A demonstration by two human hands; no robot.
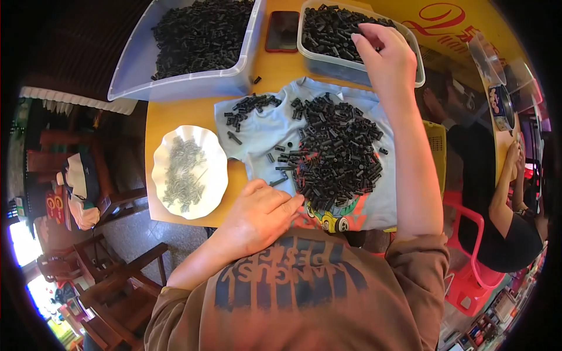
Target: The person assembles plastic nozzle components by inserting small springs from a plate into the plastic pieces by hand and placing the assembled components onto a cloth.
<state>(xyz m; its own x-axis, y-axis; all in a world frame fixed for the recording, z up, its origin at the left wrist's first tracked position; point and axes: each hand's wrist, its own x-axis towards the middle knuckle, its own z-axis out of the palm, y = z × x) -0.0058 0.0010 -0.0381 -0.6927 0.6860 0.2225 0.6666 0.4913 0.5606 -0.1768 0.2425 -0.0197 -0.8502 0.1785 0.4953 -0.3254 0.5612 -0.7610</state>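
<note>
My right hand (391, 55) is over the right clear plastic tub (336, 73), which is full of short black cylindrical parts (331, 32). Its thumb and index finger stand apart, and I see nothing between them. My left hand (263, 210) rests at the near edge of a light blue T-shirt (257, 155) spread on the table. Its fingers are curled in and mostly hidden; a black part (278, 181) lies by the knuckles. On the shirt is a large heap of the same black parts (339, 152), with a smaller cluster (252, 105) at its upper left.
A bigger bluish tub (175, 88) of black parts stands at the far left, with a dark phone (282, 31) between the tubs. A white scalloped dish (216, 169) holds small thin greyish pieces. Another person (497, 199) sits at the right near a red plastic chair (474, 281).
</note>
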